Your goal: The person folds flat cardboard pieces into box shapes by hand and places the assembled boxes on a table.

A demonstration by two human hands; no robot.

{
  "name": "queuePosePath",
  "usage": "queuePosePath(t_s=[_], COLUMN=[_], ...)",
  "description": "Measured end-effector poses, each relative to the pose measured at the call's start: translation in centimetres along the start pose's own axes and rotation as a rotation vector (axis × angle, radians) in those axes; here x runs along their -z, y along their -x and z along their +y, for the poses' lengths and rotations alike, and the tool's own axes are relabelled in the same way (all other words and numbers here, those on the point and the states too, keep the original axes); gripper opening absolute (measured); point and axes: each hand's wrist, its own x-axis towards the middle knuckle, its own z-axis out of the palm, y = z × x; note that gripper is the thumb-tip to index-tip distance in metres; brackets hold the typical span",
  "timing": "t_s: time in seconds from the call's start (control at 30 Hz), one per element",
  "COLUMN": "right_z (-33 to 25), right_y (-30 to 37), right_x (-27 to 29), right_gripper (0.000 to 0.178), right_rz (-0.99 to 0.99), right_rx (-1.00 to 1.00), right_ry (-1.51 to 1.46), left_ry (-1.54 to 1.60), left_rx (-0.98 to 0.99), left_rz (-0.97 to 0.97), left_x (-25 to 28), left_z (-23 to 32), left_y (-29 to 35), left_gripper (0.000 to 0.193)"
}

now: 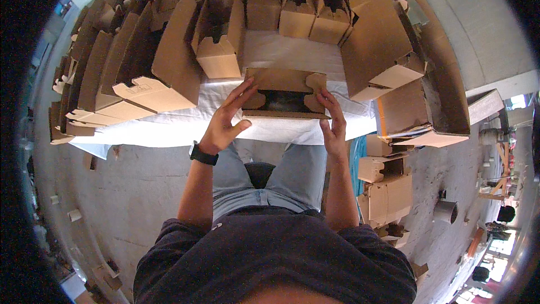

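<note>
A small brown cardboard box (286,114) lies in front of me on a white cloth-covered table, its long opening facing up and its inside dark. Its left and right end flaps are notched and lean inward. My left hand (225,118), with a dark watch on the wrist, rests its straight fingers on the left end flap. The left thumb stands apart, off the cardboard. At the other end, my right hand (334,124) has its fingers bent over the right flap, its thumb near the front corner.
Tall open cardboard boxes (174,62) stand packed on the left, and several smaller ones (298,19) line the back. Larger boxes (388,76) crowd the right side. Below the table edge at right, more cardboard boxes (388,200) are stacked by a grey cylinder (446,212) on the floor.
</note>
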Motion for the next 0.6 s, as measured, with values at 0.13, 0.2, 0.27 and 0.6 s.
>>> queuePosePath(t_s=[0.13,0.2,0.27,0.6], right_z=[0.7,1.0,0.9,1.0], right_y=[0.1,0.2,0.4,0.2], right_x=[-0.2,-0.9,-1.6,-3.1], right_gripper=[0.054,0.052,0.058,0.032], right_rz=[0.046,0.104,0.171,0.404], right_rx=[0.003,-0.009,-0.067,-0.226], right_ry=[-0.044,-0.110,-0.129,-0.292], left_ry=[-0.030,-0.100,-0.140,-0.094], left_rx=[0.027,0.025,0.070,0.119], left_rz=[0.048,0.078,0.123,0.303], left_x=[-0.4,-0.6,-1.1,-2.7], left_z=[0.3,-0.1,0.0,-0.3], left_y=[-0.1,-0.2,-0.4,-0.7], left_gripper=[0.060,0.054,0.052,0.049])
